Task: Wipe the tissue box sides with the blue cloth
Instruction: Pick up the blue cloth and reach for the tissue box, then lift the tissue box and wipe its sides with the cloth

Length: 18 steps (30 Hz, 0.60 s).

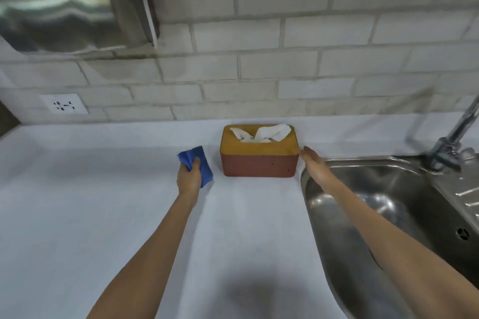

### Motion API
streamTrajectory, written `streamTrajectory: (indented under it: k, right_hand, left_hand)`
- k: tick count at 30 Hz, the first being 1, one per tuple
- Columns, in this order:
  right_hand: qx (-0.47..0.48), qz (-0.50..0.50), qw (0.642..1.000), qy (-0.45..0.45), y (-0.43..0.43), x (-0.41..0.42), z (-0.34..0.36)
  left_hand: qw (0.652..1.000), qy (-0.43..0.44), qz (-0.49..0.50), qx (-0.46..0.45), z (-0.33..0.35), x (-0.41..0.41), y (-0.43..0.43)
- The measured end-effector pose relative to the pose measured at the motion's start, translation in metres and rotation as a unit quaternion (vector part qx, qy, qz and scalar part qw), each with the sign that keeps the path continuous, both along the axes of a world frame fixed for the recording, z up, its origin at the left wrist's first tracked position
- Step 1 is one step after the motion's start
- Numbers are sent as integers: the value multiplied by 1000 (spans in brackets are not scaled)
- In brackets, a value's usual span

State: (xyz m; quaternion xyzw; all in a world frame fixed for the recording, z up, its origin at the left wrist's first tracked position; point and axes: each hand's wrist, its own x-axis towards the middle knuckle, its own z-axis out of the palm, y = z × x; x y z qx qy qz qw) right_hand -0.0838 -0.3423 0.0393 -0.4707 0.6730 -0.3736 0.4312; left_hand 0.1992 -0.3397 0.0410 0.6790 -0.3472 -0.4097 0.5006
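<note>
The tissue box (258,160) stands on the white counter near the back wall. Its top is mustard yellow, its lower half brick red, and white tissue sticks out of the slot. My left hand (189,176) is just left of the box, a short gap away, and grips the folded blue cloth (198,163). My right hand (315,163) reaches toward the box's right end with fingers stretched out flat. Its fingertips are at the upper right corner; I cannot tell whether they touch it.
A steel sink (375,215) sits right of the box, under my right forearm, with a tap (456,137) at its far right. A metal dispenser (70,2) hangs on the tiled wall at upper left, and a wall socket (63,104) is below it. The white counter (103,215) spreads left.
</note>
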Motion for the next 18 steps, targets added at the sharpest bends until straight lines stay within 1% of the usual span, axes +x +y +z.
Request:
streamTrajectory:
  k: [4,10,13,18]
  right_hand:
    - [4,11,1000,0,-25,-3,-15]
    - [-12,1,997,-78,-34,4,-31]
    - [-11,8,998,-63,-30,6,-30]
    - [5,17,999,-31,-19,5,-11]
  left_hand:
    - [999,-17,-32,-3,-6,-8,-35]
    - [996,7,-92,-11,-21,-26,-55]
    - [996,-6,-85,-12,-24,-31,-55]
    - [994,-68,-90,-11,-18,-26,-47]
